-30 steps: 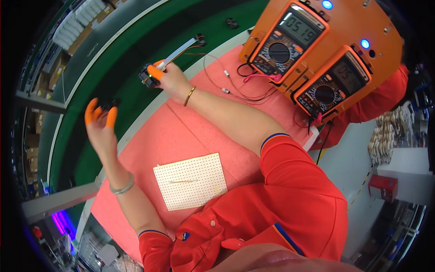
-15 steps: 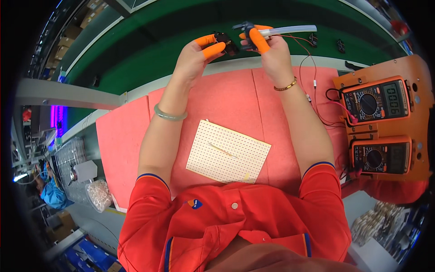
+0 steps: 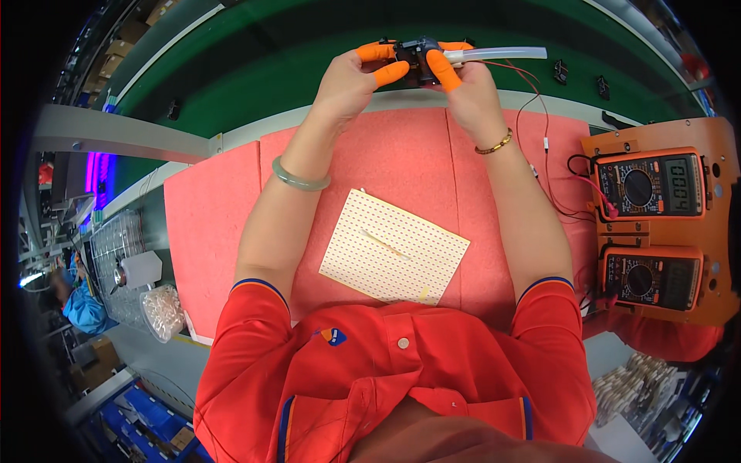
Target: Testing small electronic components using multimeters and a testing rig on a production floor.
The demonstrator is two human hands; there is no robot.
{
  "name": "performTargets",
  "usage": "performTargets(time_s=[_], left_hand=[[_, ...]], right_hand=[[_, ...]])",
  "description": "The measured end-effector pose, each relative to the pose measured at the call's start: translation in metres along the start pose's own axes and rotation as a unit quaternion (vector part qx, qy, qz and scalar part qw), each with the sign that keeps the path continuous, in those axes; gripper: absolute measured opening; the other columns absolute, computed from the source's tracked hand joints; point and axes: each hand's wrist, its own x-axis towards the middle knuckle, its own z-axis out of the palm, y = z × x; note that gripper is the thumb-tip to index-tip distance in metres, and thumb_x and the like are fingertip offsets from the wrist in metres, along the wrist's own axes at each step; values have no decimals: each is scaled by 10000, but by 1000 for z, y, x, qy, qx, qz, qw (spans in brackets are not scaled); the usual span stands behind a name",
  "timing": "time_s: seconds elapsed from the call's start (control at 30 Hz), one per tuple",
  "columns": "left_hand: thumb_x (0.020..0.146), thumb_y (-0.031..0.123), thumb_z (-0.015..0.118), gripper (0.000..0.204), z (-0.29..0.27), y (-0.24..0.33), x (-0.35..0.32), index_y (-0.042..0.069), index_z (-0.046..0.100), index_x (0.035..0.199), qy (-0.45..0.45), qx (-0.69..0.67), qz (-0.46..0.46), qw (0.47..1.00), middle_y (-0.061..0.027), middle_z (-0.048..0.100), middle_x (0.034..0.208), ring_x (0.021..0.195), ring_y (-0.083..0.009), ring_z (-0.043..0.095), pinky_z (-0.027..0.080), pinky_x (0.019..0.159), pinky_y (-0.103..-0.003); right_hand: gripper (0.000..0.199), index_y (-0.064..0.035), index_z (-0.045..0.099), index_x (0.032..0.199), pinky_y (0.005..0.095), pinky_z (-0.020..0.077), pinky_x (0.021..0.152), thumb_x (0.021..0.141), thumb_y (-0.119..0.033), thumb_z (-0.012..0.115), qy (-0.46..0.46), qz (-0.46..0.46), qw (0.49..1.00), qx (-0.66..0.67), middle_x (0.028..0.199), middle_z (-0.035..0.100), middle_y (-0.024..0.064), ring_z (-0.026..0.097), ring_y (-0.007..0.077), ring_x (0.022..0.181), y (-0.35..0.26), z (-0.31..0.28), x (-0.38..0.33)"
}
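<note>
In the head view, the left hand (image 3: 345, 85) and right hand (image 3: 472, 91), each nearly closed, pinch black parts (image 3: 404, 54) held between them. An uneven pinch could let a part slip, and the wires (image 3: 546, 144) right of the hands, running toward the meters (image 3: 639, 188), could snag or tug loose if both hands pull away leftward.

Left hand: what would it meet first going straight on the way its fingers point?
The black device the left hand grips, then probably the right hand; exact depth is unclear.
</note>
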Motion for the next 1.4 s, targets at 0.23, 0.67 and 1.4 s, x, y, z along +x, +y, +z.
performTargets(time_s=[0.23,0.67,1.4], left_hand=[[748,30,565,245,-7,1,-2,-3,512,985,-23,-101,86,991,-113,547,977,867,-172,539,435,795,-272],[827,57,442,287,-10,33,-17,19,379,1105,-180,-460,114,862,-231,411,1149,1021,-298,480,457,816,-327],[704,287,561,302,-88,-31,78,119,570,955,203,645,118,728,-139,520,1024,934,-282,508,441,753,-378]], right_hand=[[186,-12,488,958,238,466,662,830,-146,497,49,-59,997,3,841,563,63,565,128,779,-8,-13,4],[215,-7,407,1024,293,486,600,854,-137,422,-10,115,993,34,916,533,114,571,211,746,4,-11,0],[273,30,391,1096,377,465,787,841,-62,416,104,68,977,175,1017,503,151,534,263,903,7,-26,5]])
